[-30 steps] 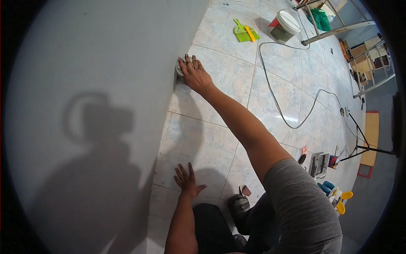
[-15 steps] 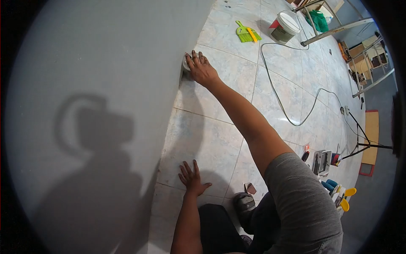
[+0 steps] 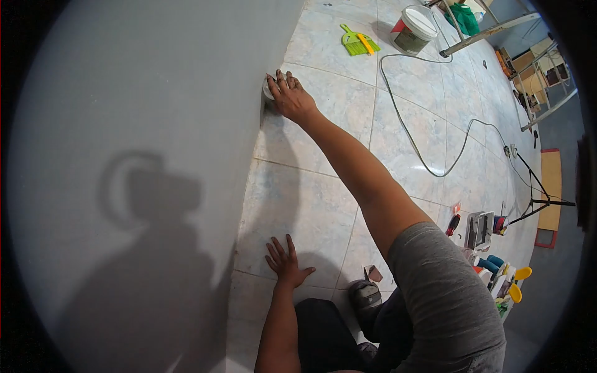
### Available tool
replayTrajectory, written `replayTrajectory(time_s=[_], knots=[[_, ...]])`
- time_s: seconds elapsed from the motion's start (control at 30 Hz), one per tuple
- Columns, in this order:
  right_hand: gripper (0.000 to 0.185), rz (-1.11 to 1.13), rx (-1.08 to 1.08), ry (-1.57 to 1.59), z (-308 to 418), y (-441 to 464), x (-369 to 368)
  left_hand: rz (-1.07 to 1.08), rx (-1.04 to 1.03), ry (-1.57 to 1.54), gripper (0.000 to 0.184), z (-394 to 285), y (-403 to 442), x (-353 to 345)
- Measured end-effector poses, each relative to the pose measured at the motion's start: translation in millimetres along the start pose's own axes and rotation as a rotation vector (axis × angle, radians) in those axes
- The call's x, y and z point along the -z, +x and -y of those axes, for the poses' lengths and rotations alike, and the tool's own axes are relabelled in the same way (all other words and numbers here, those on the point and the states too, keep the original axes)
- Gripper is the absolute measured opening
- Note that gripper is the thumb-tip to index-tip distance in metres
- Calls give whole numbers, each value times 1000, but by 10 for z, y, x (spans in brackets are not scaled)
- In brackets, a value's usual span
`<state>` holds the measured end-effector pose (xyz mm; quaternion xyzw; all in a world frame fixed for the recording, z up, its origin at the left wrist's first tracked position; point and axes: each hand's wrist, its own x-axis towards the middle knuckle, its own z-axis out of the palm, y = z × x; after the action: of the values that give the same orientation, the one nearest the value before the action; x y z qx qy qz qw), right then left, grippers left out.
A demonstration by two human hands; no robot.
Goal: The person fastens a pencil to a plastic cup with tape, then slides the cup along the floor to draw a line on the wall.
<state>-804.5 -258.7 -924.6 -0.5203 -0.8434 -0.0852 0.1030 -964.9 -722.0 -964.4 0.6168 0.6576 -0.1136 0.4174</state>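
Note:
My right hand (image 3: 291, 98) reaches far forward to the foot of the grey wall (image 3: 155, 93). Its fingers, dark with smudges, lie over a pale round object (image 3: 268, 91) pressed against the wall's lower edge; most of that object is hidden under the hand. My left hand (image 3: 288, 264) rests flat on the tiled floor (image 3: 305, 211) near the wall, fingers spread, holding nothing.
A green dustpan (image 3: 356, 41) with a yellow-handled brush and a white bucket (image 3: 413, 31) stand ahead. A cable (image 3: 407, 133) curves across the floor. Metal frames (image 3: 491, 36), a black tripod (image 3: 540, 200), and a tray (image 3: 480, 231) with tools are at right.
Over the last second the view has shifted slightly. My right hand has stayed on the round object, and my left hand has stayed planted on the floor.

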Motion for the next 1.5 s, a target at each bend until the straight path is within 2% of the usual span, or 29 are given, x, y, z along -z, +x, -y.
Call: replayTrajectory(time_s=[0.03, 0.1, 0.33, 0.57, 0.73, 0.83, 1.27, 1.5], knots=[[87, -1, -4, 0, 3, 1, 29, 0, 1, -2, 153, -1, 3, -1], [72, 90, -19, -32, 9, 8, 46, 1, 2, 2, 153, -9, 1, 9], [76, 36, -70, -93, -153, 216, -180, 2, 10, -2, 153, -40, -20, 45], [79, 99, -92, -33, -259, 323, -46, 73, 43, 10, 153, -87, 22, 98], [73, 187, -58, 9, -306, 321, 91, 104, 43, 38, 155, -82, 30, 108], [69, 161, -34, 40, -354, 287, 36, 139, 68, 24, 158, -75, 62, 89], [71, 129, -4, 8, -337, 247, 40, 40, 21, 52, 161, 36, 74, -59], [70, 151, 10, 16, -222, 128, 119, 61, 30, 15, 155, -18, 50, 27]])
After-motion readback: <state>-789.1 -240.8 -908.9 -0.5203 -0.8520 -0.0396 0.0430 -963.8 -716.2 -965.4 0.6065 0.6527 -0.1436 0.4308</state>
